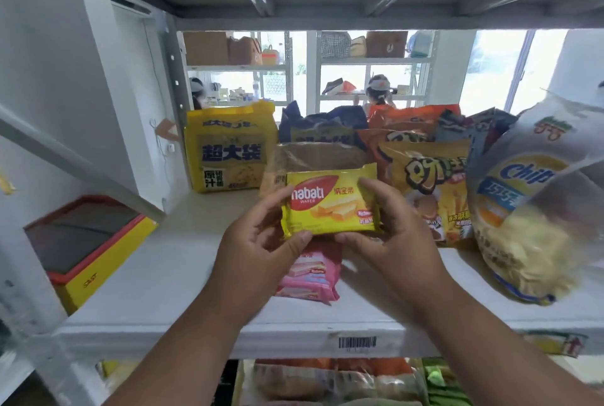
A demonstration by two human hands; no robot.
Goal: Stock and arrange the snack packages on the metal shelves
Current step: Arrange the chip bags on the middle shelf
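Observation:
A yellow Nabati wafer pack (331, 201) is held upright above the white metal shelf (170, 275), face toward me. My left hand (258, 252) grips its lower left corner, thumb on the front edge. My right hand (392, 232) grips its right side, fingers curled over the top right. Just beneath it a pink wafer pack (312, 278) lies flat on the shelf, partly hidden by my hands.
A big yellow bag (228, 150) stands at the back left, a brown pack (313, 160) behind the wafers. Orange and yellow snack bags (428, 183) and a clear chips bag (529, 209) crowd the right. A red-and-yellow box (88, 248) sits left. Two people stand beyond the shelves.

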